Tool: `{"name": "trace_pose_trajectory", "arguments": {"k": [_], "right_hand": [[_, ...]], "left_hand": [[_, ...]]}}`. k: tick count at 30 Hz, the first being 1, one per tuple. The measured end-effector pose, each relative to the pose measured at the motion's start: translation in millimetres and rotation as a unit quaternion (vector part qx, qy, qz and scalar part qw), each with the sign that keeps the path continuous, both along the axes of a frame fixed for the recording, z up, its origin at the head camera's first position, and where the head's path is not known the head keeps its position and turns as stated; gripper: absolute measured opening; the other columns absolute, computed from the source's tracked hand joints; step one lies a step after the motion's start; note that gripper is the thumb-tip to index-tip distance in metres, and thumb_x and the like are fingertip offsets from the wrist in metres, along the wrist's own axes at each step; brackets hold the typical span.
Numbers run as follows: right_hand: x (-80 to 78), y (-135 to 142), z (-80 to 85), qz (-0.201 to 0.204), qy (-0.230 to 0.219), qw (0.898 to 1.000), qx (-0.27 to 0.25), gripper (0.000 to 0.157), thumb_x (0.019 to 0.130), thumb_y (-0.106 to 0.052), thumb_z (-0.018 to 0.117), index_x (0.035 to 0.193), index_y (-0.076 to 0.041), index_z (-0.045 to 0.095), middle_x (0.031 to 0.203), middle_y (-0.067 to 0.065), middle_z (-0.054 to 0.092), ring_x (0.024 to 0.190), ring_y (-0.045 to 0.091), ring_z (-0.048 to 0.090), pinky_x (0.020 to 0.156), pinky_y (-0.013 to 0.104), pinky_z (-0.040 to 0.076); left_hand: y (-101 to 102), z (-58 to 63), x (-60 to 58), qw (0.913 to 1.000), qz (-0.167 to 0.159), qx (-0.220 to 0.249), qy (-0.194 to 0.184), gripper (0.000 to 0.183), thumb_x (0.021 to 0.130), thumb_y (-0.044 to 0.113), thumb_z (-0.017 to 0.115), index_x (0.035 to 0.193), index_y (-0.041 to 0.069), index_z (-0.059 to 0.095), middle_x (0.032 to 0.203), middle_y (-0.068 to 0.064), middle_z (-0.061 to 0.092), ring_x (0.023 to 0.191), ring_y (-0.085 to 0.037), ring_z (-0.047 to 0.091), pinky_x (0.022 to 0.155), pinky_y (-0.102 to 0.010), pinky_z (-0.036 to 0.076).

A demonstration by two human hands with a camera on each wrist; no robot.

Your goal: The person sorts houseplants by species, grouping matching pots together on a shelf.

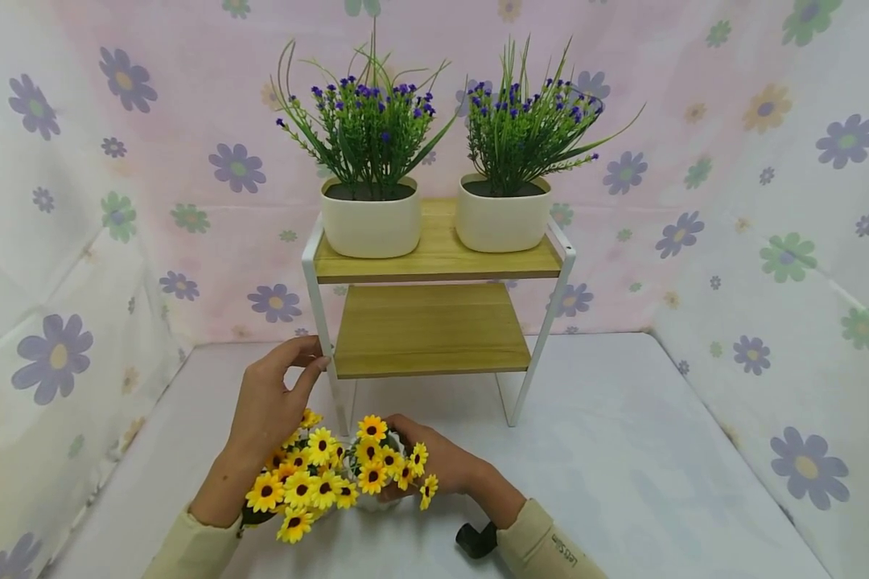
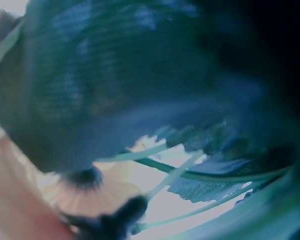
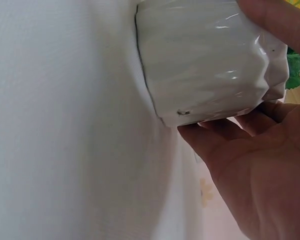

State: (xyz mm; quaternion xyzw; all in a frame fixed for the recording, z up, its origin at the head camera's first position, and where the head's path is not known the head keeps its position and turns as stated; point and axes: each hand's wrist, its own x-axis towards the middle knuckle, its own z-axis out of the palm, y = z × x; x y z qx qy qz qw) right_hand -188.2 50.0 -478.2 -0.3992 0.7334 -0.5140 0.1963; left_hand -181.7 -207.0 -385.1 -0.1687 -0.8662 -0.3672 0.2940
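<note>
My left hand (image 1: pixel 271 398) is at the left side of a two-tier wooden shelf (image 1: pixel 434 334), thumb and fingertips pinching its white metal leg (image 1: pixel 319 318). My right hand (image 1: pixel 434 458) grips a glossy white ceramic flowerpot (image 3: pixel 205 60) with a wavy rim, fingers curled round its side. In the right wrist view the pot's base is against the white cloth. Yellow artificial sunflowers (image 1: pixel 387 458) top this pot. A second bunch of yellow sunflowers (image 1: pixel 304 482) lies just left, below my left wrist; its base is hidden. Blurred green leaves (image 2: pixel 115 85) fill most of the left wrist view.
Two cream planters (image 1: pixel 372 225) with purple flowers and long grass stand side by side on the top board. A small black object (image 1: pixel 475 540) lies by my right sleeve. Flower-print cloth (image 1: pixel 753 241) hangs behind and at both sides of the white-covered table (image 1: pixel 623 450).
</note>
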Motion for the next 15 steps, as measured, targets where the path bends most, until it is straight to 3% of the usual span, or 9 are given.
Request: {"name": "trace_pose_trajectory", "arguments": {"k": [15], "right_hand": [[-5.6,11,20.3,0.010,0.029,1.000,0.004,0.081,0.080,-0.026,0.086,0.146,-0.027,0.039,0.138,-0.011,0.053,0.124,0.009,0.053,0.109,0.032,0.042]], "left_hand": [[-1,2.0,-1.4,0.9998,-0.010,-0.006,0.014,0.027,0.095,0.011,0.069,0.121,0.014,0.067,0.106,0.000,0.072,0.095,-0.019,0.068,0.088,-0.050,0.053]]}}
